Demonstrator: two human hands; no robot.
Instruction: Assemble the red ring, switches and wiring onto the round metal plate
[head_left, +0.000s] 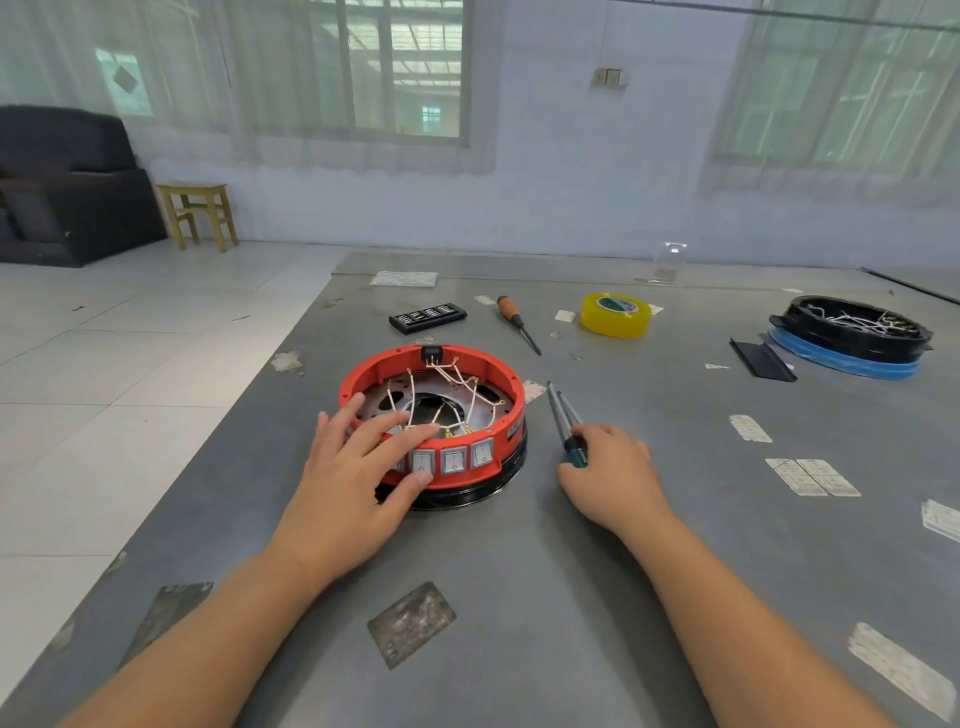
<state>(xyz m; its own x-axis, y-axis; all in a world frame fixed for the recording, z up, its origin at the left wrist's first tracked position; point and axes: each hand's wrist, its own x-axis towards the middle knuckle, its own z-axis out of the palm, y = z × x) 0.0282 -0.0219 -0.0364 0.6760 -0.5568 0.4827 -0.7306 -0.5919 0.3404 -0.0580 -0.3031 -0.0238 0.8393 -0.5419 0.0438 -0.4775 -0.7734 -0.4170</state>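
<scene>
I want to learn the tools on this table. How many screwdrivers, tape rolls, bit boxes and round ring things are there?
Screwdrivers: 3, one with an orange handle and two in the right hand
Tape rolls: 1, yellow
Bit boxes: 1, black
Round ring things: 2, the red ring under the left hand and a black tray with wires
Total: 7

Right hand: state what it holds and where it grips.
The right hand grips a screwdriver by its teal-and-black handle, near the shaft; a second thin shaft lies alongside, and whether that is gripped too cannot be told.
</scene>
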